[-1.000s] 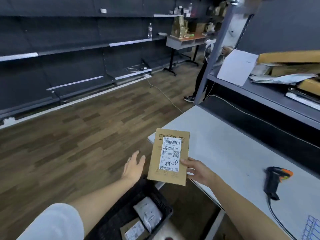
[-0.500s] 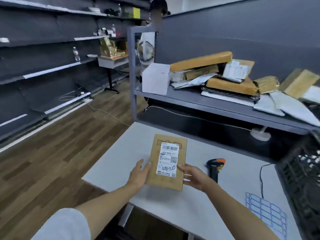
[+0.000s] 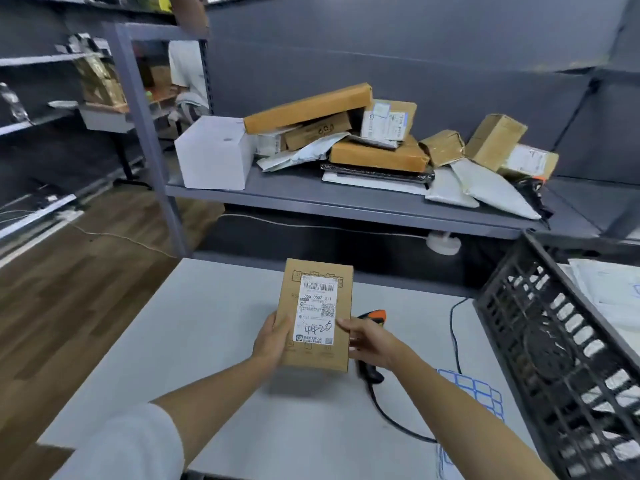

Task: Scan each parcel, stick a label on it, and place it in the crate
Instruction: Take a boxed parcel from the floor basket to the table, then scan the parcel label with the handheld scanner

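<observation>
Parcel (image 3: 317, 315) held above tabletop (image 3: 207, 323), long axis pointing away from person, label up. Left hand (image 3: 272, 337) grips parcel's left edge; right hand (image 3: 367, 341) grips right edge. Scanner (image 3: 372, 344) just right of parcel, under right hand, likely nearer to it.

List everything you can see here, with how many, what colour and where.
parcel: one, brown with white label, held above the table
scanner: one, black and orange, on the table behind the right hand
table: one, pale grey, in front
sticker sheet: one, blue outlines, on the table at right
crate: one, black, right edge, mailers inside
shelf: one, grey, behind the table
white box: one, shelf's left end
pile: many brown boxes and grey mailers, on the shelf
left hand: grips the parcel's left edge
right hand: holds its right edge
</observation>
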A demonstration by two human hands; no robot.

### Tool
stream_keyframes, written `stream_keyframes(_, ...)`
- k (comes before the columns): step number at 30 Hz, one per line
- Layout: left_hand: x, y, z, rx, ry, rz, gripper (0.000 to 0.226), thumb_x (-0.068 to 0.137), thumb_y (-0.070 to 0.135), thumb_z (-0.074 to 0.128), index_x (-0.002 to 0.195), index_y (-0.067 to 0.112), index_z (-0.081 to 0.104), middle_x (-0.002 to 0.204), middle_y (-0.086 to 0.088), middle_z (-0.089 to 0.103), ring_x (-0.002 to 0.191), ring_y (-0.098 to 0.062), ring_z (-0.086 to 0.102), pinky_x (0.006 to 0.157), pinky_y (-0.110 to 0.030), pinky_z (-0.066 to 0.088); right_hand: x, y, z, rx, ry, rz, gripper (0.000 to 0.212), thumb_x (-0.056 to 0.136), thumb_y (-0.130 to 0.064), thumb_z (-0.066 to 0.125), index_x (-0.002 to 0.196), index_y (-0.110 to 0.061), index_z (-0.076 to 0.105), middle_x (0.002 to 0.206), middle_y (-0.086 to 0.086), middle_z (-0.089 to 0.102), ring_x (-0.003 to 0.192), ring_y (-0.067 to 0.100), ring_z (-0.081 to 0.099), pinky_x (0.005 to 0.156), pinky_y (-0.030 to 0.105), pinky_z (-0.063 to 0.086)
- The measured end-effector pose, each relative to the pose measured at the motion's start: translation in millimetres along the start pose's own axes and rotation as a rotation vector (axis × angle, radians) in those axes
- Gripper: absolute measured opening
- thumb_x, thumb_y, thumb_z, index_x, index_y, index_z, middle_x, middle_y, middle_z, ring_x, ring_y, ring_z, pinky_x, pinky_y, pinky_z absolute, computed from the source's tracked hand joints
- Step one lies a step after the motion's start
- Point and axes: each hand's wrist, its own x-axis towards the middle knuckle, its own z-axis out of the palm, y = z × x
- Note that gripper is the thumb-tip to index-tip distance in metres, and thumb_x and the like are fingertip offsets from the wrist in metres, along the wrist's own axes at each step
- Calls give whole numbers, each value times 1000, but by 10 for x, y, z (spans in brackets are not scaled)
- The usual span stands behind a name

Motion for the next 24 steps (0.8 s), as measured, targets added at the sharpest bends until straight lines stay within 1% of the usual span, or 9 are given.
stream_keyframes(4,192,39,95,-30,-36,-7,46,96,42,46,138,22,44,123,-3,62,105,-21,60,89,-34,47,60,-67,-89,-5,6,-3,33,92,-33,60,119,-15,64,115,6,70,108,20,64,95,32,50)
stream_keyframes(6,297,61,109,-11,-43,-6,46,97,42,45,138,22,43,124,-4,62,99,-20,59,83,-31,45,114,-86,-139,22,48,-35,24,93,-38,58,100,-18,70,91,1,71,83,18,61,106,39,44)
stream_keyframes(8,415,75,115,10,-30,-5,47,97,41,46,139,21,41,126,-6,60,102,-22,58,87,-34,45,222,-60,-221,59,275,-125,17,92,-36,60,90,-19,63,84,0,61,71,13,50,106,38,43)
stream_keyframes(10,523,76,107,24,-4,-11,47,96,40,48,139,21,41,127,-7,59,108,-25,58,94,-38,46,354,15,-320,-65,590,-166,27,88,-29,65,107,-11,58,106,12,62,84,19,55,88,33,47)
stream_keyframes(12,609,53,103,14,22,-18,45,96,37,49,137,20,42,126,-8,60,107,-26,58,95,-38,45,472,136,-376,-273,723,-99,42,86,-27,66,120,-5,52,118,18,58,99,30,57,89,38,48)
stream_keyframes(15,685,13,105,14,34,-30,43,98,36,47,137,20,43,121,-7,60,99,-23,56,90,-34,44,619,401,-396,-499,755,110,69,85,-40,66,138,-8,36,132,19,47,123,36,47,103,40,40)
stream_keyframes(17,746,1,94,28,34,-38,44,98,36,47,138,20,42,122,-8,61,100,-24,57,89,-34,45,709,540,-389,-571,725,204,81,85,-45,66,145,-11,23,139,20,40,128,37,42,106,40,36)
stream_keyframes(20,844,9,59,43,32,-40,44,97,36,48,138,20,42,122,-9,62,102,-25,59,90,-35,46,785,646,-358,-659,706,265,84,83,-41,68,146,-14,18,135,20,37,124,37,44,102,38,38)
stream_keyframes(24,906,2,34,36,39,-40,45,97,37,48,138,20,42,121,-9,62,107,-28,59,92,-35,46,830,657,-379,-661,710,266,74,82,-21,71,140,-13,25,126,19,45,116,35,49,95,37,43)
